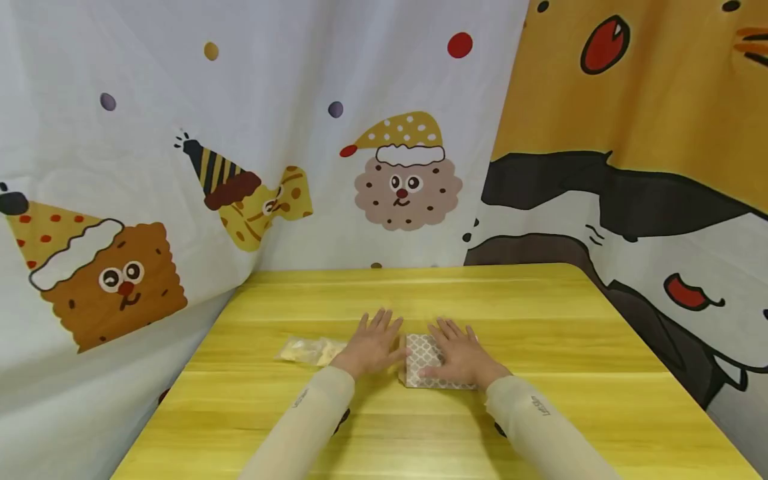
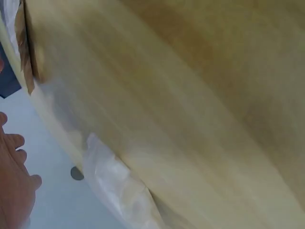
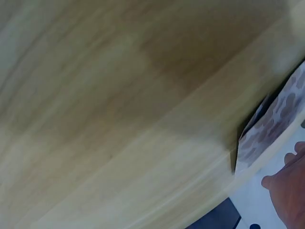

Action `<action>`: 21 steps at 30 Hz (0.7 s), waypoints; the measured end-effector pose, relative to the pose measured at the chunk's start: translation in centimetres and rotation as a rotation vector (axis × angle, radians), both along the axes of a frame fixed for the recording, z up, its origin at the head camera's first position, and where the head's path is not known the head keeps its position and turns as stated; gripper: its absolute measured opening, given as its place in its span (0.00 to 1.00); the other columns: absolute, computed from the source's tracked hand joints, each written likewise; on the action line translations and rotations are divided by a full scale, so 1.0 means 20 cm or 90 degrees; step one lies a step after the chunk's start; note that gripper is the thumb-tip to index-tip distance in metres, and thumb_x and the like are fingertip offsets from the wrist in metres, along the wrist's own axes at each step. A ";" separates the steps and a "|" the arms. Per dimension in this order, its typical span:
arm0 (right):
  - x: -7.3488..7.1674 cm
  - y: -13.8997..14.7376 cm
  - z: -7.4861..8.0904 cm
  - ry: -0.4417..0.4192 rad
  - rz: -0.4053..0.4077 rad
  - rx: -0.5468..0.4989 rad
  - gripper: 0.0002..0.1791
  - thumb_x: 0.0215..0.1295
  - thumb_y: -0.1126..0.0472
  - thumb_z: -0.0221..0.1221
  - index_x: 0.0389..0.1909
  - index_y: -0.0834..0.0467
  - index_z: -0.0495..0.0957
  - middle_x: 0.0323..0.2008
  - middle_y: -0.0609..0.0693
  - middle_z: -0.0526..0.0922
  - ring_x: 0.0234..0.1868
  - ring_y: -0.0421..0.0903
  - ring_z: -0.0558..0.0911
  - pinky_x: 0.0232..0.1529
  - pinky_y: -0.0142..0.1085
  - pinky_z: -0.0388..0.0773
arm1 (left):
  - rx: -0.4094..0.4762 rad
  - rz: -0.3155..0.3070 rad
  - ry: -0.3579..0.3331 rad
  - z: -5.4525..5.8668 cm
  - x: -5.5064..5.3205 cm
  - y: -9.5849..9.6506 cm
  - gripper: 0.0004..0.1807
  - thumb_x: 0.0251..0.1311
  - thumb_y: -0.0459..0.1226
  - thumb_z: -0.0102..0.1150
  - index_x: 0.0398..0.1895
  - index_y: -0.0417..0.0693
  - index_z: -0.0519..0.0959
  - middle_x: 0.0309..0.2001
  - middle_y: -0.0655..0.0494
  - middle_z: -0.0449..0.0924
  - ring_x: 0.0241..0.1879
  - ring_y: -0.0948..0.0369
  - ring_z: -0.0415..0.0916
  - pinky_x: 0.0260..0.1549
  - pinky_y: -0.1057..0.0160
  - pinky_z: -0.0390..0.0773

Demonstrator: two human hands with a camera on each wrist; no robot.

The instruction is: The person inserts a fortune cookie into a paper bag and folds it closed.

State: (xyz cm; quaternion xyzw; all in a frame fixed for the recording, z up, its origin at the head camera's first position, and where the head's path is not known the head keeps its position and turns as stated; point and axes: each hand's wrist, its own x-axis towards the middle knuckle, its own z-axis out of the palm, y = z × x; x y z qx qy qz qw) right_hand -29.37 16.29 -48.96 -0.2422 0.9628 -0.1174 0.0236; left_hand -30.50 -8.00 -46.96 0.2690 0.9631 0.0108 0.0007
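Lattice-patterned packet (image 1: 418, 357) lies on the table (image 1: 414, 437) beneath your spread right hand (image 1: 461, 359), probably so that palm steadies it, while your left hand (image 1: 372, 347), also spread and gripping nothing, sits between it and the clear bag (image 1: 300, 349), before the curtain (image 1: 288, 80).

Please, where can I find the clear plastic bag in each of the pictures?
Head: the plastic bag lies below and left of centre, beside the left hand.
Left wrist: the plastic bag, bottom, left of centre.
Right wrist: not in it.
Shared landmark: the wood-grain table.
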 end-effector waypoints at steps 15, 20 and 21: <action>0.02 -0.05 -0.01 -0.095 -0.022 0.011 0.73 0.36 0.19 0.65 0.78 0.57 0.51 0.77 0.61 0.50 0.76 0.60 0.49 0.68 0.67 0.43 | -0.072 -0.019 -0.034 -0.09 0.07 -0.03 0.42 0.69 0.68 0.35 0.79 0.57 0.55 0.77 0.45 0.51 0.76 0.48 0.44 0.72 0.43 0.44; 0.01 -0.04 -0.02 -0.084 -0.025 -0.014 0.74 0.35 0.21 0.68 0.77 0.61 0.52 0.75 0.61 0.54 0.74 0.61 0.54 0.68 0.66 0.48 | -0.096 -0.003 -0.030 -0.11 0.08 -0.04 0.40 0.69 0.68 0.34 0.78 0.61 0.56 0.77 0.47 0.51 0.77 0.50 0.43 0.72 0.43 0.43; 0.01 -0.04 -0.02 -0.082 -0.027 -0.017 0.74 0.35 0.21 0.68 0.77 0.62 0.53 0.74 0.61 0.55 0.74 0.61 0.55 0.68 0.65 0.49 | -0.098 0.000 -0.030 -0.11 0.08 -0.04 0.40 0.69 0.68 0.33 0.79 0.62 0.55 0.77 0.48 0.51 0.77 0.50 0.43 0.72 0.43 0.43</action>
